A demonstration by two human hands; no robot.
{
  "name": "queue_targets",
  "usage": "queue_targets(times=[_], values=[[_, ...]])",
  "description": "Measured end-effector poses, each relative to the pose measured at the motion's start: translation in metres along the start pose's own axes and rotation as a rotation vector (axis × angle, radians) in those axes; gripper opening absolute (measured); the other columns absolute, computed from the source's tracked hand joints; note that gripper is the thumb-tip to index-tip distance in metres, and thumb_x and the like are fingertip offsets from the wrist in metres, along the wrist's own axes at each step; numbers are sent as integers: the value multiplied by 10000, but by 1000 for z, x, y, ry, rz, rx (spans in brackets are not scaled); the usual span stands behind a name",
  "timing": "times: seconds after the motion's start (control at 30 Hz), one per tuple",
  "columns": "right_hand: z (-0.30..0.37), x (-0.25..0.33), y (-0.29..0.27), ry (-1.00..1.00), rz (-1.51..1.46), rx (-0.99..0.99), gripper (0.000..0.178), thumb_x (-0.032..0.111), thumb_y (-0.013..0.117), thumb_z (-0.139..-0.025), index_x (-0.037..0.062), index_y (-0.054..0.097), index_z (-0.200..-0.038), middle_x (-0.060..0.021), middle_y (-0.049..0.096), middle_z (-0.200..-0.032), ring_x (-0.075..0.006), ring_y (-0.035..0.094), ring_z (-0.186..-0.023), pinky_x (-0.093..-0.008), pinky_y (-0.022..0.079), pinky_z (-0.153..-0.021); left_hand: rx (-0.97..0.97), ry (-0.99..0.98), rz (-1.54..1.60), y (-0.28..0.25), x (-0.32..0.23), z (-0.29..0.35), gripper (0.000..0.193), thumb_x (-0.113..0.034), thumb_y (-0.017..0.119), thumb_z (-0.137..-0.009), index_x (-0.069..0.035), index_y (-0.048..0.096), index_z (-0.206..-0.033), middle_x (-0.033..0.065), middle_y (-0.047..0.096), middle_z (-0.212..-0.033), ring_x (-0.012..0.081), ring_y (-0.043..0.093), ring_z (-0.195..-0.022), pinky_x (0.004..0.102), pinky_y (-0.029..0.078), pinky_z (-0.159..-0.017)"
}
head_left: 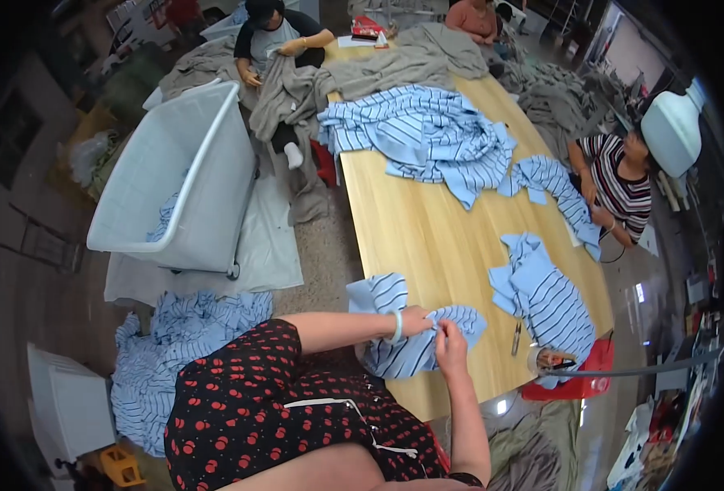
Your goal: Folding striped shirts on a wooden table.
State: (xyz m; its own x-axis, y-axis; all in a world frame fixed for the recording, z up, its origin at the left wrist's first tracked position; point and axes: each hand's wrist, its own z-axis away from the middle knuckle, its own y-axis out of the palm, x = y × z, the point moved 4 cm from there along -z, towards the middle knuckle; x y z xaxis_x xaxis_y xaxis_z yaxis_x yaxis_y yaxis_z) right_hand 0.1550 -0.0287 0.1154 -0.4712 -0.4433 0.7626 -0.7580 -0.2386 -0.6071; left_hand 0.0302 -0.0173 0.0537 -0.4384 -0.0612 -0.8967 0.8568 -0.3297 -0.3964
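A light blue garment with dark stripes (399, 358) lies bunched at the near end of the wooden table (411, 221). My left hand (416, 321), with a pale bangle on its wrist, is closed on the cloth near its middle. Close beside it, the fingers of my right hand (450, 342) pinch a raised bit of the same garment. What lies between the fingertips is too small to make out. To the right rests a stack of striped garments (548, 299), with a slim dark tool (516, 338) beside it.
A clear cup of small tools (552, 360) stands at the table's right corner, near a red plastic stool (579, 386). Striped garments form a far heap (419, 135) and a floor pile (186, 344). A white cart (206, 176) stands left. One person (620, 184) handles cloth at right.
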Motion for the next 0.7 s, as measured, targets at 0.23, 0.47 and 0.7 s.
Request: queue_targets(times=[0.23, 0.47, 0.7], values=[[-18, 17, 14, -117, -5, -42, 111, -16, 471, -737, 12, 487, -844, -148, 542, -718, -254, 553, -647, -295, 430, -573, -33, -132, 226, -20, 11, 15, 280, -251, 447, -705, 9, 548, -733, 134, 560, -650, 188, 513, -611, 315, 392, -562], [-48, 48, 48, -77, -77, 95, 100, -7, 472, -733, 23, 470, -828, -146, 552, -709, -251, 573, -657, -294, 446, -572, -189, -31, 404, -65, 22, 41, 225, -208, 463, -706, 1, 546, -688, 35, 495, -573, 94, 436, -547, 253, 361, -512], [-64, 77, 110, 190, -587, 343, 119, -26, 481, -757, 26, 475, -864, 22, 485, -703, -38, 440, -608, -157, 365, -543, -140, -15, 514, -115, 39, 101, 232, -176, 472, -730, 23, 567, -800, 14, 545, -729, 73, 462, -682, 222, 386, -619]])
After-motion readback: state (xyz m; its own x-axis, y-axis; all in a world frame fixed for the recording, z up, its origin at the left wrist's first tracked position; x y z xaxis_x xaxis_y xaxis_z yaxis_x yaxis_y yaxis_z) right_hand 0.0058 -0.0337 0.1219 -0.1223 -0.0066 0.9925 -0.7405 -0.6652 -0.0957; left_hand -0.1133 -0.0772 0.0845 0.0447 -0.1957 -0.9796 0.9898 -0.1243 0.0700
